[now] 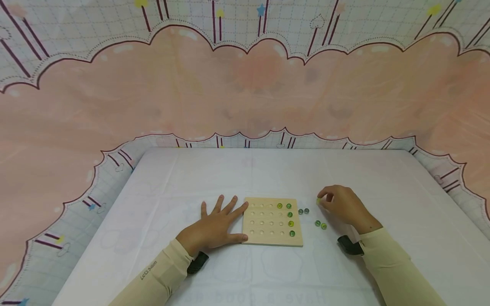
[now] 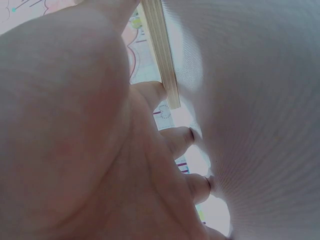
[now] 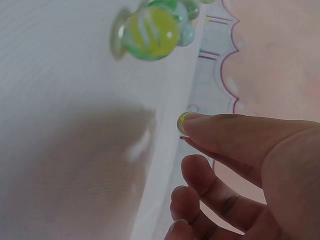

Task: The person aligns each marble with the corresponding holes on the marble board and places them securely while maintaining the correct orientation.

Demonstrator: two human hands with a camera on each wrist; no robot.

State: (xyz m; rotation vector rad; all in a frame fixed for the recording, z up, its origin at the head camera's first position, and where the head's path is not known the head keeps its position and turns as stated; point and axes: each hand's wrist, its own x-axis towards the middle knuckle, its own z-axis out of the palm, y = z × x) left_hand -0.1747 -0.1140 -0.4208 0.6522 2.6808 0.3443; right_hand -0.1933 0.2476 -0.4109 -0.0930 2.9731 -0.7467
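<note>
A square wooden board (image 1: 268,223) with rows of round dimples lies on the white table. Several green and yellow marbles (image 1: 290,215) sit in dimples along its right side. My left hand (image 1: 223,216) lies flat with fingers spread, its index fingertip and thumb against the board's left edge (image 2: 162,60). My right hand (image 1: 321,200) hovers right of the board and pinches a small yellow-green marble (image 1: 318,200) between thumb and index finger; the marble (image 3: 182,123) peeks out at the fingertip. Loose marbles (image 1: 303,211) lie between the board and this hand, one yellow-green marble (image 3: 150,31) close up.
Two more loose marbles (image 1: 320,225) rest on the white tablecloth (image 1: 383,191) under my right hand. A pink and grid-patterned backdrop (image 1: 245,93) rises behind and around the table. Black wrist bands (image 1: 350,245) sit on both cream sleeves.
</note>
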